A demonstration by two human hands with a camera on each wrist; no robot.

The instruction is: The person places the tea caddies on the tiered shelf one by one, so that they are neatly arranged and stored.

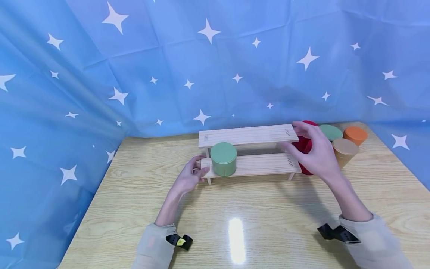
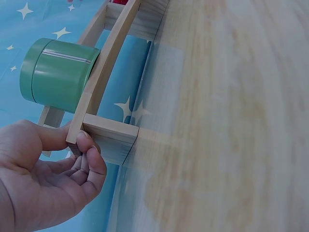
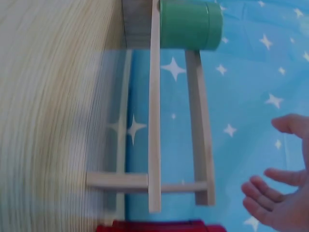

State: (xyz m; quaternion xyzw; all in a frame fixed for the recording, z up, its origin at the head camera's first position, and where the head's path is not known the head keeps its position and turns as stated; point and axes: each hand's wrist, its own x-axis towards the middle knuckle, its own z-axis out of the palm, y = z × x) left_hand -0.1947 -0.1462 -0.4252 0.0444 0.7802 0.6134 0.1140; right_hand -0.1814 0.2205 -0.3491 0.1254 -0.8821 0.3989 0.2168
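Note:
A two-tier wooden rack (image 1: 262, 163) stands on the table, its upper board behind and above the lower one. On the left part of its lower board sits a green lidded canister (image 1: 223, 160), upright. My left hand (image 2: 48, 179) grips the left end of that lower board, thumb above and fingers curled beneath. Over at the rack's right end, my right hand (image 1: 317, 153) hovers with fingers spread, apart from the boards in the right wrist view and holding nothing. A red canister (image 1: 304, 145) stands beside that end, partly hidden behind the hand.
Right of the red canister stand a second green-lidded canister (image 1: 330, 132), an orange one (image 1: 355, 134) and a tan one (image 1: 345, 151). A blue star-patterned cloth (image 1: 181, 74) hangs behind and left of the wooden table (image 1: 141, 194).

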